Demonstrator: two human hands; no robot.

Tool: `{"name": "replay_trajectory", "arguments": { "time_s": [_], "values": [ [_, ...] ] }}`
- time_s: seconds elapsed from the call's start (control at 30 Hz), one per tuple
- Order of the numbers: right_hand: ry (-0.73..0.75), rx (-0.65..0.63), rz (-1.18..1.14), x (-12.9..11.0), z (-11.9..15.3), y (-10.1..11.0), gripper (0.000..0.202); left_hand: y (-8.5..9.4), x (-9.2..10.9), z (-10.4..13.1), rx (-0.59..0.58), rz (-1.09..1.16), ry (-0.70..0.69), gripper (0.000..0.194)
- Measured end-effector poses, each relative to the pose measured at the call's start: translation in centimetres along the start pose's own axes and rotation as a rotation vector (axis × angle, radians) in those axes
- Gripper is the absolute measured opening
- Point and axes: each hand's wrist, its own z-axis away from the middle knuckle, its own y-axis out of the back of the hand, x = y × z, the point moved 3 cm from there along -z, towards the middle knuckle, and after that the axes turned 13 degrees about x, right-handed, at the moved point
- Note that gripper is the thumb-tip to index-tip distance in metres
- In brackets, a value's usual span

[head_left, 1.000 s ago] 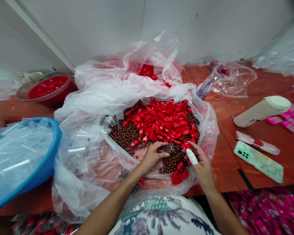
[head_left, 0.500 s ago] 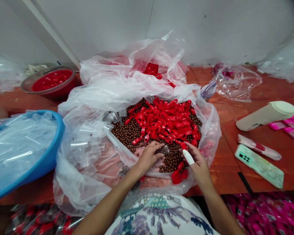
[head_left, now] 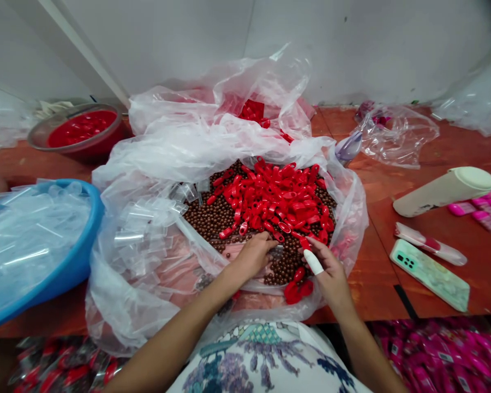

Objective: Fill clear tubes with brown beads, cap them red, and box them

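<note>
My left hand (head_left: pixel 253 255) is closed around a small clear plastic tube (head_left: pixel 277 251), pushed low among the brown beads (head_left: pixel 285 268); its palm side is hidden. My right hand (head_left: pixel 327 265), a white cover (head_left: pixel 313 262) on its thumb, pinches a red plastic cap (head_left: pixel 305 244) just right of the left hand. Beyond both hands lies a heap of red caps (head_left: pixel 278 196) on top of the beads. Caps and beads rest in an open clear plastic bag (head_left: pixel 354 218). On its left side are loose clear tubes (head_left: pixel 143 224).
A blue basin (head_left: pixel 96 218) heaped with clear plastic pieces stands at left. Behind it is a bowl (head_left: pixel 36 143) of red parts. To the right lie a cream bottle (head_left: pixel 442 194), a wrapped tube (head_left: pixel 431 243) and a phone (head_left: pixel 433 275). Pink packages (head_left: pixel 442 355) sit below the table edge.
My left hand has moved slightly forward and turned over, taking the clear tube deeper into the beads. My right hand keeps its grip on the red cap, almost still.
</note>
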Motion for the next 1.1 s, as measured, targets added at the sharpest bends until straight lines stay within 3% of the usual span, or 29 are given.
{"name": "replay_trajectory", "arguments": {
  "time_s": [0.17, 0.33, 0.5, 0.6, 0.73, 0.87, 0.97, 1.1],
  "values": [
    [-0.012, 0.045, -0.003, 0.1, 0.0, 0.2, 0.046, -0.6, 0.3, -0.4, 0.053, 0.267, 0.048, 0.041],
    [-0.026, 0.072, -0.021, 0.1, 0.0, 0.4, 0.046, -0.3, -0.1, 0.1, 0.082, 0.566, 0.225, 0.039],
    [0.015, 0.004, -0.015, -0.6, 0.0, -0.6, 0.042, 0.5, 0.5, 1.3, 0.13, 0.98, 0.376, 0.041],
    [0.062, -0.055, 0.005, -1.4, 0.2, -1.5, 0.038, 1.0, 0.7, 2.2, 0.196, 1.124, 0.417, 0.044],
    [0.095, -0.104, 0.019, -2.6, 0.5, -2.7, 0.039, 1.1, 0.7, 3.6, 0.19, 1.265, 0.509, 0.053],
    [0.192, -0.163, 0.078, -3.6, 0.9, -3.7, 0.036, 1.3, 0.8, 4.5, 0.218, 1.277, 0.552, 0.057],
    [0.354, -0.255, 0.146, -4.0, 1.3, -4.4, 0.035, 2.0, 1.0, 4.7, 0.316, 1.171, 0.469, 0.05],
    [0.59, -0.313, 0.273, -4.0, 1.5, -4.7, 0.041, 3.1, 1.3, 5.0, 0.365, 1.069, 0.41, 0.047]
  ]
}}
